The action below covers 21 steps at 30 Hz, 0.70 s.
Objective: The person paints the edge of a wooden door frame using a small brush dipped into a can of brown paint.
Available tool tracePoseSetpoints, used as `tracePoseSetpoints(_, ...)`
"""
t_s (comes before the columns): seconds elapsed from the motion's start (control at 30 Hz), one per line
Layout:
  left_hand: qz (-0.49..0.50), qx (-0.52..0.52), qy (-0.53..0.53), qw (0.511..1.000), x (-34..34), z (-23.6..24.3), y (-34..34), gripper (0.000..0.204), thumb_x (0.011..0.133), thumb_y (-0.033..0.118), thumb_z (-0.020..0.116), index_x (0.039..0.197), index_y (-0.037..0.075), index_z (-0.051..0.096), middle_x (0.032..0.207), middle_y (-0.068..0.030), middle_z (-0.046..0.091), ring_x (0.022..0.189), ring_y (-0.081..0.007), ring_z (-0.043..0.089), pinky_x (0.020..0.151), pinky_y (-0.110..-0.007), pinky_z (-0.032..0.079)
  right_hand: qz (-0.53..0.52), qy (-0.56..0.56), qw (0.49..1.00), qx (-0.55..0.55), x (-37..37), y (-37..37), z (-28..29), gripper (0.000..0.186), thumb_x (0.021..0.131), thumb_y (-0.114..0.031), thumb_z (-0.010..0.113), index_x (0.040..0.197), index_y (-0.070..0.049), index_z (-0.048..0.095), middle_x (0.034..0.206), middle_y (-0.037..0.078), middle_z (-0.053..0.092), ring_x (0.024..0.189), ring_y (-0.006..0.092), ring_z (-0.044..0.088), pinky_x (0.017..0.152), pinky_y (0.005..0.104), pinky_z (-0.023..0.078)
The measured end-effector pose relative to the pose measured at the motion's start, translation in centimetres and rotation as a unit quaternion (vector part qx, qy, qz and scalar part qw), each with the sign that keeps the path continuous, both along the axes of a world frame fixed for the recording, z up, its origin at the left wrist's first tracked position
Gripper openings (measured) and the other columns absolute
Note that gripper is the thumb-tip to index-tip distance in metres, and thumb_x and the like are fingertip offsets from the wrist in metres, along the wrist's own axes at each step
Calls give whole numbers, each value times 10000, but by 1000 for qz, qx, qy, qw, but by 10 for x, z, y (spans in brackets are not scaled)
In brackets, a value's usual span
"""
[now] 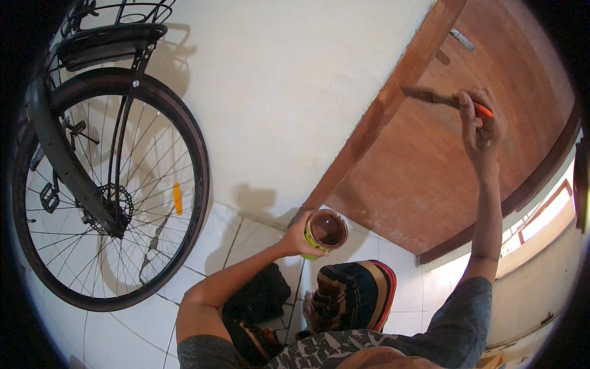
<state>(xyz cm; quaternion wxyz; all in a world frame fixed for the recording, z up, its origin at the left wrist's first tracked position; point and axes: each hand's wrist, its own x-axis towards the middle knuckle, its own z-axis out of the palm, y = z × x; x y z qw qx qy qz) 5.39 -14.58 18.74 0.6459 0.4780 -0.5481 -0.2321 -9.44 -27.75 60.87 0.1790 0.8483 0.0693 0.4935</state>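
Note:
My left hand (296,238) is wrapped round a small yellow-green paint can (309,249), held above the floor. Brown paint (329,229) shows inside its open top, and the rim is smeared brown. Raised at the upper right, my right hand (482,126) grips a paintbrush (445,99) with an orange-red handle end. Its dark bristles point left and meet or nearly meet the edge of the brown wooden door frame (384,101); exact contact I cannot tell. Behind that hand spreads a brown wooden door (442,160), its surface patchy.
A bicycle wheel (206,154) with a black fork and basket stands at the left by the white wall (276,80). Beneath me lie white floor tiles (399,270) and a crumpled black cloth (261,295). A metal bolt (462,40) sits on the door's upper part.

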Motion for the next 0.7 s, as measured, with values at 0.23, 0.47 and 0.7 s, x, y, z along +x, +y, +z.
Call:
tracePoseSetpoints(0.23, 46, -13, 34, 998, 5, -7, -11, 1101, 489, 386, 943, 1356, 3, 382, 1294, -154, 536, 1208, -247, 524, 1027, -368, 416, 27, 263, 924, 278, -16, 19, -97, 117, 907, -78, 631, 914, 35, 663, 788, 95, 633, 704, 187, 565, 669, 303, 445)
tracePoseSetpoints(0.47, 63, 15, -3, 998, 15, 39, 21, 1099, 492, 369, 942, 1373, 33, 378, 1314, -129, 507, 1230, -255, 506, 1050, -375, 405, 39, 484, 846, 218, 0, 44, -158, 171, 874, -140, 628, 999, -25, 630, 850, 150, 641, 850, 322, 577, 898, 458, 391)
tracePoseSetpoints(0.7, 62, 29, -37, 997, 9, 38, 17, 1165, 481, 340, 959, 1408, 41, 320, 1335, -136, 491, 1248, -268, 487, 1081, -403, 382, 91, 500, 837, 204, 23, 19, -199, 199, 820, -144, 628, 994, -62, 574, 930, 120, 592, 953, 329, 533, 927, 463, 362)
